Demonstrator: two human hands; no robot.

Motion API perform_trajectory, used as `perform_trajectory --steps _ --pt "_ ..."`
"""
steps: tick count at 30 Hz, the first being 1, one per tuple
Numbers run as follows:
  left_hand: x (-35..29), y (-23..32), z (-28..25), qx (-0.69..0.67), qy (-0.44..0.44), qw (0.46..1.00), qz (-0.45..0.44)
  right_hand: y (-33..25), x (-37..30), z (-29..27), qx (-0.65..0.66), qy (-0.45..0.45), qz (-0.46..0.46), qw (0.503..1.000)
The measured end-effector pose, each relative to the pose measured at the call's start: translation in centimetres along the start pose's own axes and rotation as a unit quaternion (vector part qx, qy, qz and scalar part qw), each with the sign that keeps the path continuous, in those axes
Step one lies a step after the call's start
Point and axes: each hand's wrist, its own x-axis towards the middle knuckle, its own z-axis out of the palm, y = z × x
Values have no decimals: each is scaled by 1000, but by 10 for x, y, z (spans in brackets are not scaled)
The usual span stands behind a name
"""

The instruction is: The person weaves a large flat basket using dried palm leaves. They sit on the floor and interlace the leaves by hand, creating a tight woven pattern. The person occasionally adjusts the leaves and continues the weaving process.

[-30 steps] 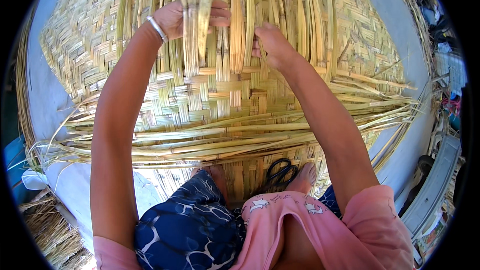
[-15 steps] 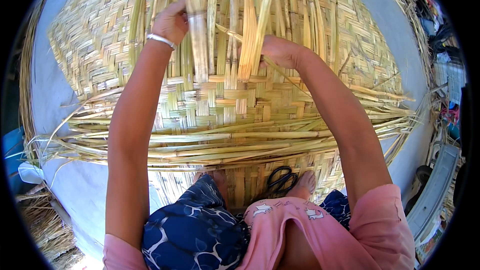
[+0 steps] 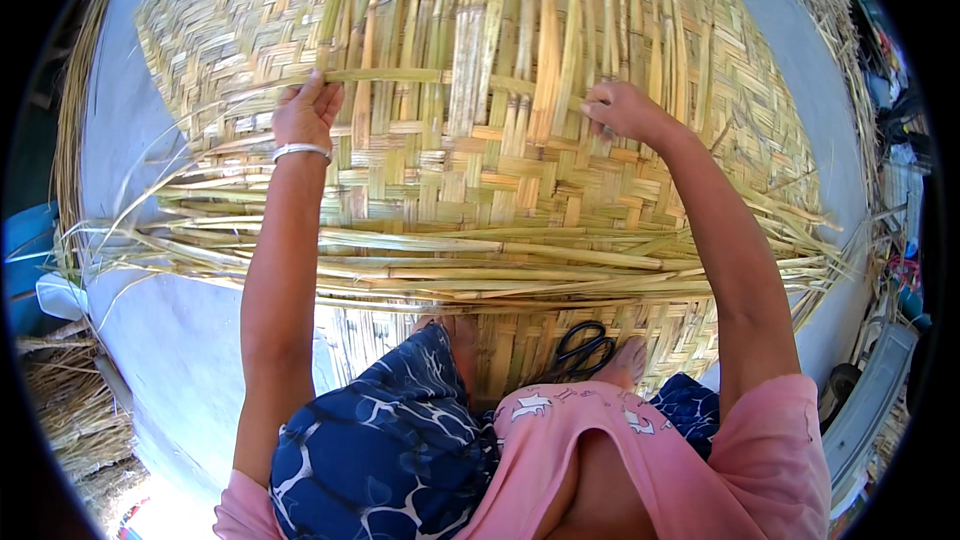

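Observation:
A large mat woven from flat, yellow-green cane strips (image 3: 240, 20) lies in front of me. One crosswise cane strip (image 3: 390, 75) runs between my hands, over some lengthwise strips (image 3: 467, 60) and under others. Its left part is pinched between the thumb and fingers of my left hand (image 3: 307, 115), which wears a pale bangle. My right hand (image 3: 628, 112) is closed at the strip's right end, its fingers curled and partly hidden. Nearer to me, the woven band (image 3: 500, 180) shows a close over-under pattern.
A loose bundle of long cane strips (image 3: 480, 275) lies across the mat near my feet. Black-handled scissors (image 3: 583, 348) rest beside my foot. Grey floor (image 3: 190, 340) borders the mat, with piles of dry strips (image 3: 75, 400) at the left and clutter at the right.
My left hand has left the raised lengthwise strip and come nearer and leftward onto the crosswise strip. My right hand has shifted right. The crosswise strip now lies stretched between them.

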Motion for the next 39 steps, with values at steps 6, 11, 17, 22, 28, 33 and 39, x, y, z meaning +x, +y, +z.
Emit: perform_trajectory --steps 6,11,17,22,28,33,39 --pt "15 -33 -14 33 89 993 -67 -17 14 18 -113 -54 52 991" --pt "47 -38 -31 661 -72 679 310 71 54 17 -167 -30 -157 973" --pt "33 -33 8 1 53 994 -90 12 13 20 -38 0 47 998" --pt "29 -26 7 -8 66 994 -90 25 19 17 -45 21 10 999" --pt "46 -16 3 -38 104 993 -44 59 25 13 -135 105 -86 982" --pt "110 -15 -84 21 105 994 -7 29 25 20 -71 74 -42 994" --pt "47 -15 -14 -7 -92 986 -142 43 32 26 -173 122 -45 976"
